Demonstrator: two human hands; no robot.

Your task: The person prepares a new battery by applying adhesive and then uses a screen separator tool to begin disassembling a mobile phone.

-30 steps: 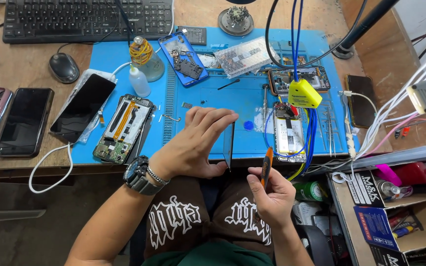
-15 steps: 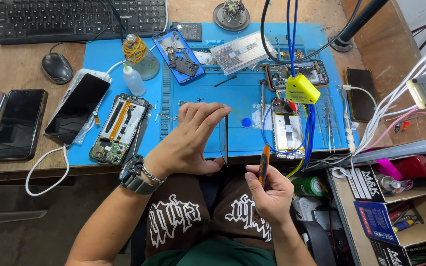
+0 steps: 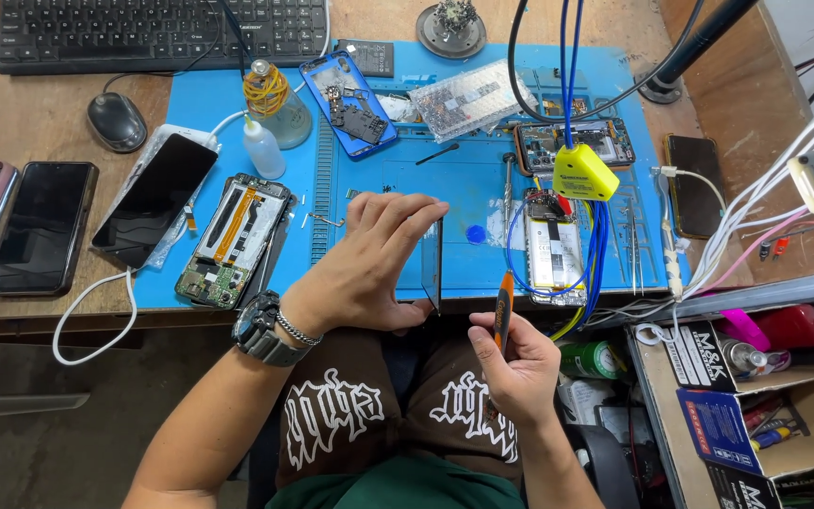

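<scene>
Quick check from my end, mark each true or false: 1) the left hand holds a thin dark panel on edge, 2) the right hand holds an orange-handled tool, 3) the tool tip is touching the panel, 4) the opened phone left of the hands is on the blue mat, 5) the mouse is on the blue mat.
1) True: the left hand grips the thin dark panel, which stands on edge.
2) True: the right hand holds the orange-handled tool.
3) False: the tip sits apart from the panel.
4) True: the opened phone lies on the blue mat.
5) False: the mouse rests on the wooden desk.
</scene>
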